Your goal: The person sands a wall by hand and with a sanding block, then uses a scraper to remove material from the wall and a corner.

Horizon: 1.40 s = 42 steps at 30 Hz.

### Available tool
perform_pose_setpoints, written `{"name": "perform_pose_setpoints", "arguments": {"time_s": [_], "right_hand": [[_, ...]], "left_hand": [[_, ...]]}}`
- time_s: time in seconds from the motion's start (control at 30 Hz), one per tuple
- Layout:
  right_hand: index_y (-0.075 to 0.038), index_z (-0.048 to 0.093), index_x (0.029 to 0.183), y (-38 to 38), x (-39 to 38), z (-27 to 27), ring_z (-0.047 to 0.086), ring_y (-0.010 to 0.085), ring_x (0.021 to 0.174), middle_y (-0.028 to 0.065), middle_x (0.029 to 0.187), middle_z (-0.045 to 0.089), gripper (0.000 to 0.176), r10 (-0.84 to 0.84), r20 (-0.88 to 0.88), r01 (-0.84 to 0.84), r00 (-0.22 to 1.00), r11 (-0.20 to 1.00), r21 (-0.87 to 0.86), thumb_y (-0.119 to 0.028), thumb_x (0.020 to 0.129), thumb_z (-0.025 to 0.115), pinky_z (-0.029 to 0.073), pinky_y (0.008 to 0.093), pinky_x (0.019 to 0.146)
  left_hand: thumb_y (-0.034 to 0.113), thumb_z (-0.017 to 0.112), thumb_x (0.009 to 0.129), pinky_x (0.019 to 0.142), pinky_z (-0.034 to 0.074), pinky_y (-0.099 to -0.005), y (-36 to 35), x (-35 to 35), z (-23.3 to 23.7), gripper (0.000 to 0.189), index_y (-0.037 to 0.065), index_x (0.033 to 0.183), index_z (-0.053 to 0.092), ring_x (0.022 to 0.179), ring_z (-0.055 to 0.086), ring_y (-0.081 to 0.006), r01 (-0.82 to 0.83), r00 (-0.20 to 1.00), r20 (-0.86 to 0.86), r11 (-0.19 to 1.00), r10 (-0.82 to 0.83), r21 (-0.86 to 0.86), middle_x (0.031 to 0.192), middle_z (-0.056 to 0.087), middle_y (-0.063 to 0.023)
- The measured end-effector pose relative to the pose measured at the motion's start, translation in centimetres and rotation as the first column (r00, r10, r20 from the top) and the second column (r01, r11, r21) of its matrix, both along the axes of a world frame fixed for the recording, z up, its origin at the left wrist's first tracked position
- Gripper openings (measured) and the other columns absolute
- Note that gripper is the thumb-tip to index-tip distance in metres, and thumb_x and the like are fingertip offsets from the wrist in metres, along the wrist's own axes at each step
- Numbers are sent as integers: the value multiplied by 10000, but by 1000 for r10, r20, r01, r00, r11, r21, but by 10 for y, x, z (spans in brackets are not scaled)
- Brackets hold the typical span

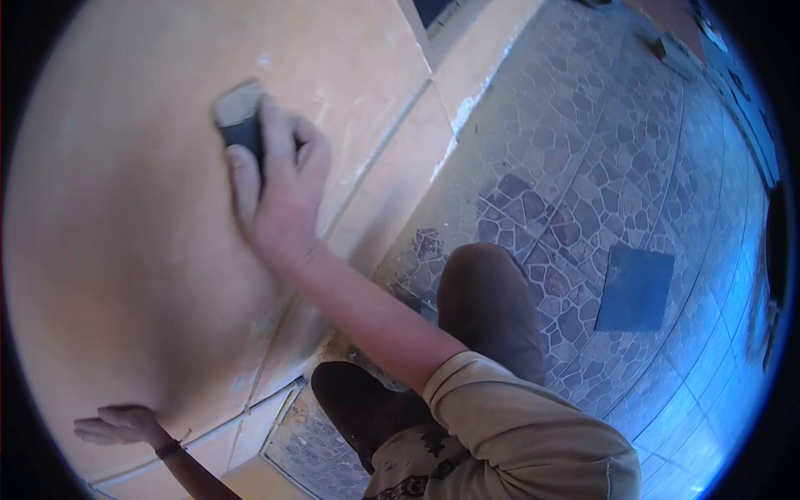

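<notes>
The right hand [279,187] is clamped on a sanding block [236,112], fingers curled over its dark body and thumb along the near side. The block's pale face lies against the peach-coloured wall [125,250], at about 11 o'clock in the view. The bare forearm runs down toward 5 o'clock into a beige sleeve [517,425].

The left hand [117,425] sits at 8 o'clock, well apart from the block. It holds nothing, and its fingers are stretched out flat on the wall. A dark wristband [169,450] circles its wrist.

A seam crosses the wall just beside the right hand, at its 3 o'clock. A stone-patterned floor [583,150] fills the right half, and a dark square [635,287] lies on it at 3 o'clock. A brown trouser knee [487,300] shows near the middle.
</notes>
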State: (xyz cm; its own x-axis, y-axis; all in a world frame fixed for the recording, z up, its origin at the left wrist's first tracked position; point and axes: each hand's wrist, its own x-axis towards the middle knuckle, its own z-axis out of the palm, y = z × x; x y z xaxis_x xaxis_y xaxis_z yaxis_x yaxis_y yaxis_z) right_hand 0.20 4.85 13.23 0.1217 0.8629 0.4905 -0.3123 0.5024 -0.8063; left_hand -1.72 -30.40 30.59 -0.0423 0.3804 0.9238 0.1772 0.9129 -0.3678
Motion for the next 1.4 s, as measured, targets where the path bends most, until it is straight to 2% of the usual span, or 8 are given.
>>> {"name": "perform_pose_setpoints", "arguments": {"time_s": [0.2, 0.43, 0.6, 0.67, 0.77, 1.0, 1.27, 1.4], "right_hand": [[27, 457, 1358, -1, -4, -20, 485, 351, 944, 221, 1074, 493, 658, -5, -88, 1, 996, 999, -47, -93, 772, 730, 402, 448, 810], [97, 427, 1327, -25, 34, -136, 512, 372, 1026, 261, 1156, 523, 438, 3, -154, -108, 988, 729, -676, -152, 976, 509, 414, 442, 924], [62, 437, 1337, -97, 21, -229, 475, 322, 1152, 229, 1202, 508, 426, 248, 163, -34, 955, 637, -770, -195, 1000, 474, 367, 404, 1008], [51, 467, 1323, -5, 1, -232, 452, 362, 1179, 250, 1226, 498, 440, 125, 239, 138, 963, 533, -835, -258, 1011, 444, 325, 441, 1048], [-24, 535, 1303, 143, -4, -290, 496, 406, 1105, 264, 1155, 559, 426, -103, 214, 234, 972, 551, -801, -304, 1004, 420, 359, 436, 1008], [-48, 559, 1289, -9, -1, -248, 522, 394, 1057, 258, 1147, 577, 367, 29, 318, 236, 948, 606, -759, -236, 988, 463, 385, 440, 975], [-29, 563, 1288, 96, -6, -335, 531, 378, 1009, 228, 1013, 560, 381, 7, 527, 417, 850, 603, -680, -250, 981, 517, 411, 424, 921], [-59, 568, 1298, 20, 14, -282, 547, 394, 1018, 243, 1034, 561, 375, 155, 289, 156, 945, 562, -813, -249, 976, 531, 431, 446, 905]], "left_hand": [[473, 291, 960, 1158, 58, -505, 13, 0, -43, 768, -79, 1479, 163, 1453, 85, -402, -103, 992, 82, 993, 99, 53, 1551, 119, -293], [511, 298, 940, 1134, 119, -529, 5, -4, -46, 820, -107, 1463, 163, 1420, 146, -429, -147, 986, 91, 988, 142, 50, 1511, 162, -334], [539, 286, 938, 1119, 157, -542, 33, -3, -61, 850, -122, 1456, 160, 1418, 150, -442, -170, 984, 71, 981, 164, 94, 1504, 160, -350], [551, 283, 939, 1121, 152, -541, 33, -6, -68, 858, -120, 1459, 155, 1426, 132, -442, -178, 980, 113, 975, 163, 134, 1512, 140, -348], [551, 292, 943, 1124, 137, -541, 34, -11, -73, 853, -110, 1463, 152, 1429, 118, -438, -168, 980, 127, 979, 153, 119, 1518, 125, -339], [550, 313, 951, 1130, 102, -540, 28, -10, -75, 842, -88, 1474, 147, 1435, 86, -430, -156, 981, 136, 977, 137, 142, 1531, 91, -317], [550, 337, 960, 1136, 62, -538, 17, -14, -78, 831, -62, 1486, 141, 1443, 50, -420, -74, 984, 170, 989, 52, 129, 1547, 52, -292], [550, 349, 965, 1140, 42, -538, 12, -19, -78, 826, -50, 1492, 138, 1447, 31, -415, -25, 984, 178, 991, 1, 135, 1555, 33, -280]]}}
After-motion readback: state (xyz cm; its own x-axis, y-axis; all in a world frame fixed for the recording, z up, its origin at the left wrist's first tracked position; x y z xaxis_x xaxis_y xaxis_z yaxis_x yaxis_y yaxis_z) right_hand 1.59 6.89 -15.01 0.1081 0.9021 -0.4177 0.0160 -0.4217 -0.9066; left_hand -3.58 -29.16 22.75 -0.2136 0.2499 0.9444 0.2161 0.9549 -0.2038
